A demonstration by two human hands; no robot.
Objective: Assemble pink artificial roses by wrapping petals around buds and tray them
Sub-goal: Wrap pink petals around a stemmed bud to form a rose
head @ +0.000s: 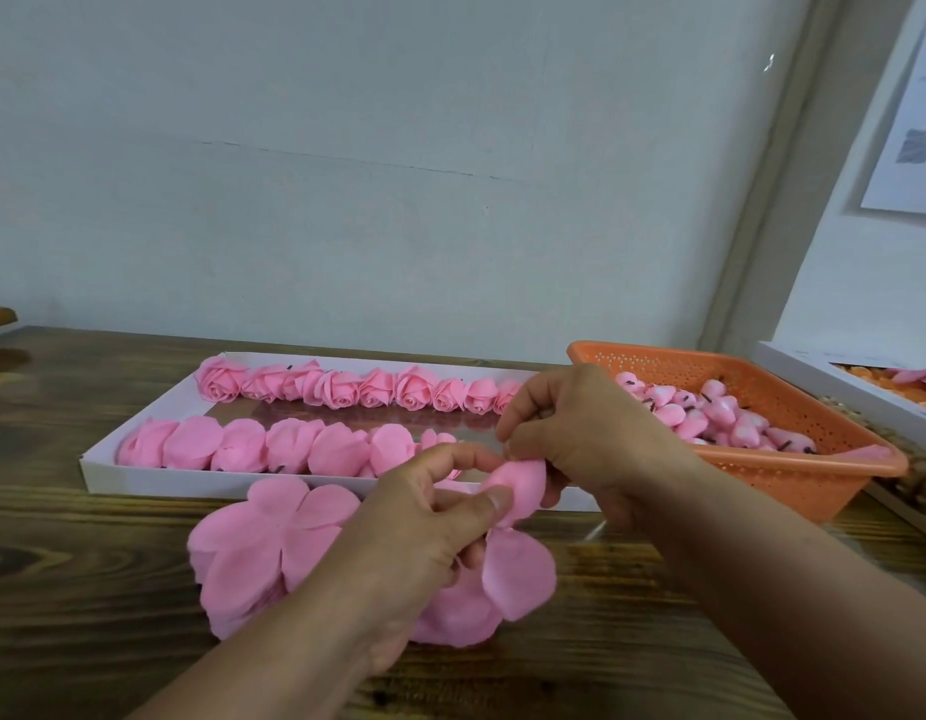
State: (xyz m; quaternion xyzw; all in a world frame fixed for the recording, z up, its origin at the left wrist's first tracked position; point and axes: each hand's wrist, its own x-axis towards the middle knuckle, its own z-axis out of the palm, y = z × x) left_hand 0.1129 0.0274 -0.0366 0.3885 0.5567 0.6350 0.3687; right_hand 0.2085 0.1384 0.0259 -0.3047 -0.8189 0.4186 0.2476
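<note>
Both hands meet over a pink petal piece held just above the table. My left hand pinches a folded petal between thumb and fingers. My right hand pinches the top of the same piece from the right; whatever bud is inside stays hidden. A stack of flat pink petal sheets lies on the table under my left wrist. The white tray behind holds a back row of finished roses and a front row of wrapped flowers.
An orange perforated basket with several pink buds stands at the right. A white box with more pieces sits at the far right edge. A pale wall rises close behind the wooden table.
</note>
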